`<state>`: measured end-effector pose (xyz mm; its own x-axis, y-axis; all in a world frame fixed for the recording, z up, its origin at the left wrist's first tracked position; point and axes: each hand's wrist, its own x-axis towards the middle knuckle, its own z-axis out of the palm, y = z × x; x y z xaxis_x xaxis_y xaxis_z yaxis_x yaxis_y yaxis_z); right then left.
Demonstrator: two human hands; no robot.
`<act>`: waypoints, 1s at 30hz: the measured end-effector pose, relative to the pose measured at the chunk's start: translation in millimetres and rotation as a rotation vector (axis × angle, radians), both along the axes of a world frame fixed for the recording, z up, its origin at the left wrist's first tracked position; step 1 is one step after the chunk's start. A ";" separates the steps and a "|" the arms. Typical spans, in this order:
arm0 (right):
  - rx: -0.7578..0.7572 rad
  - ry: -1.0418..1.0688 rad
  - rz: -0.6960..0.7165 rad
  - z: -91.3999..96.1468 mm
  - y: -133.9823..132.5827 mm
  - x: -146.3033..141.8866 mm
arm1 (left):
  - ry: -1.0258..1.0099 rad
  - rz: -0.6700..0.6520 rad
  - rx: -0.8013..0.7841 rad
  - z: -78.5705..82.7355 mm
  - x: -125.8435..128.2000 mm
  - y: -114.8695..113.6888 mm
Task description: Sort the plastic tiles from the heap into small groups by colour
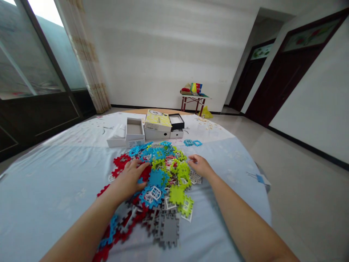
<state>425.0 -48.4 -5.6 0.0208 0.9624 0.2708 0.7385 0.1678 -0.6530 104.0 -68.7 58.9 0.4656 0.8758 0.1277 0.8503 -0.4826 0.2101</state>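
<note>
A loose heap of plastic interlocking building panels lies on the table in front of me, with blue panels [157,178], green panels [177,194], red panels [120,162] and grey panels [169,227]. Small white lattice window pieces [156,193] lie among them. My left hand [133,178] rests over the red and blue panels on the heap's left side, fingers spread. At the right edge of the heap, my right hand [200,165] is beside the green panels, its fingers slightly curled and apart. I see nothing held in either hand.
Behind the heap stand an open white box [135,137], a yellow-and-white box [158,122] and a small black box [176,122]. Two blue ring-like pieces [193,142] lie right of them. The round table carries a light blue cloth [231,174]. A small side table [194,96] stands by the wall.
</note>
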 end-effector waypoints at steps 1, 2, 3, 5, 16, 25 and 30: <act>0.005 -0.012 0.005 -0.5 0.3 -1.6 | -0.019 -0.017 0.027 -1.1 3.7 0.2; 0.012 -0.026 0.008 -0.3 0.3 -3.1 | -0.040 -0.031 0.049 -1.6 6.7 1.0; 0.019 -0.040 0.013 0.2 0.0 -4.5 | -0.062 -0.043 0.062 -1.5 9.1 2.3; 0.030 -0.052 0.021 1.9 -0.9 -6.5 | -0.104 -0.057 0.061 0.2 13.2 6.6; 0.005 0.098 0.064 5.0 -2.5 -10.8 | -0.521 -0.028 -0.085 26.6 81.7 42.5; 0.067 0.279 0.029 8.1 -1.2 -10.5 | -0.502 -0.126 -0.209 32.1 91.9 40.9; 0.081 0.366 0.079 8.5 -2.0 -23.2 | -0.573 0.002 -0.169 35.8 39.2 43.9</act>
